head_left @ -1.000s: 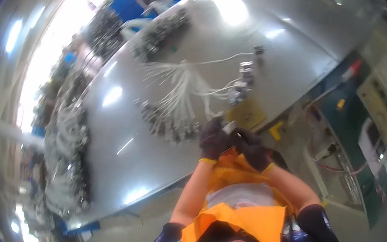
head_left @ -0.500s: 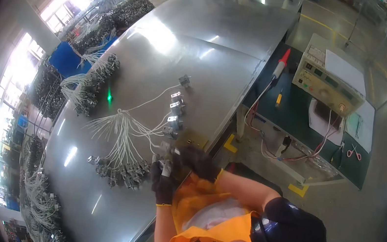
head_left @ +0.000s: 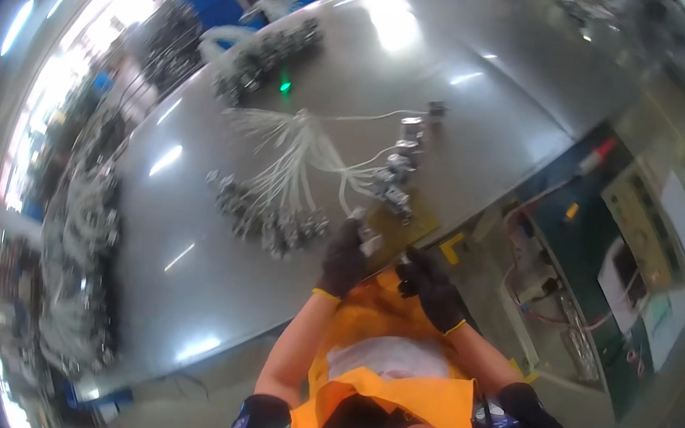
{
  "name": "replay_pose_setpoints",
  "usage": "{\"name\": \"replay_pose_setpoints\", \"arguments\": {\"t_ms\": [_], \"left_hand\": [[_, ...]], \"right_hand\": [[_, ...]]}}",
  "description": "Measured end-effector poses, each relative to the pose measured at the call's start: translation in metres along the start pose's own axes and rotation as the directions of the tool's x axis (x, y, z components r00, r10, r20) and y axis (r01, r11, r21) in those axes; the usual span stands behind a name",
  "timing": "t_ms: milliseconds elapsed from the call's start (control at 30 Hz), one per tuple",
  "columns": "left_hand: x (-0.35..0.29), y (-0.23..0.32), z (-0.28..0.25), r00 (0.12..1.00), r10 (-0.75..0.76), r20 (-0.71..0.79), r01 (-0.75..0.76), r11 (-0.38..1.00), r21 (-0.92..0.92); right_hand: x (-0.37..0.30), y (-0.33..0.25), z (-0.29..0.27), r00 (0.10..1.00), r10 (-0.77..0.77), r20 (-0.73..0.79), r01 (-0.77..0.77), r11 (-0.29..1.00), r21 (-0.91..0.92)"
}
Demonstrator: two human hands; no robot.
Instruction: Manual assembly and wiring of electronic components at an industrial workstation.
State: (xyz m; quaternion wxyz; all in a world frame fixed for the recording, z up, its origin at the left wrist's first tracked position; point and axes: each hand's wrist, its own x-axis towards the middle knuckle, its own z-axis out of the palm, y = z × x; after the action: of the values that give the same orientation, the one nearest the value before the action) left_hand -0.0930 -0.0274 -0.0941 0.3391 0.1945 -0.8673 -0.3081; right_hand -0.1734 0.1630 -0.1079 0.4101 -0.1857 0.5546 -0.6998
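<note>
My left hand (head_left: 345, 258), in a dark glove, is closed on a small silver metal part (head_left: 368, 240) at the near edge of the metal table (head_left: 184, 218). To its right, my right hand (head_left: 434, 293), also gloved, has its fingers curled by the table edge. A small pale spot shows at those fingertips, too blurred to name. Beyond the left hand, a bundle of white wires (head_left: 304, 147) fans out over the table. Some wires run to a row of metal parts (head_left: 403, 157), others to a cluster of similar parts (head_left: 271, 226). A brass-coloured plate (head_left: 410, 228) lies between the row and my right hand.
More wired metal parts (head_left: 268, 59) are heaped along the table's far left side, with another long heap (head_left: 84, 248) at the left. On the right, a green-topped bench (head_left: 571, 237) carries a test instrument (head_left: 643, 221), papers and a red-tipped probe (head_left: 597, 156).
My hands, close together before, are now apart, the right one drawn back toward me and to the right. The whole view has turned, and the table's things appear shifted right and upward.
</note>
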Motion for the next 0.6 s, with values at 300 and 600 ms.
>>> {"name": "replay_pose_setpoints", "arguments": {"t_ms": [300,600], "left_hand": [[0.011,0.03,-0.022,0.94,-0.203,0.274,0.27,0.933,-0.236],[0.002,0.009,0.001,0.9,-0.391,0.192,0.429,0.873,-0.233]], "right_hand": [[0.027,0.001,0.033,0.989,-0.143,0.048,0.15,0.95,-0.274],[0.04,-0.013,0.025,0.509,-0.592,0.625,0.692,-0.15,-0.706]]}}
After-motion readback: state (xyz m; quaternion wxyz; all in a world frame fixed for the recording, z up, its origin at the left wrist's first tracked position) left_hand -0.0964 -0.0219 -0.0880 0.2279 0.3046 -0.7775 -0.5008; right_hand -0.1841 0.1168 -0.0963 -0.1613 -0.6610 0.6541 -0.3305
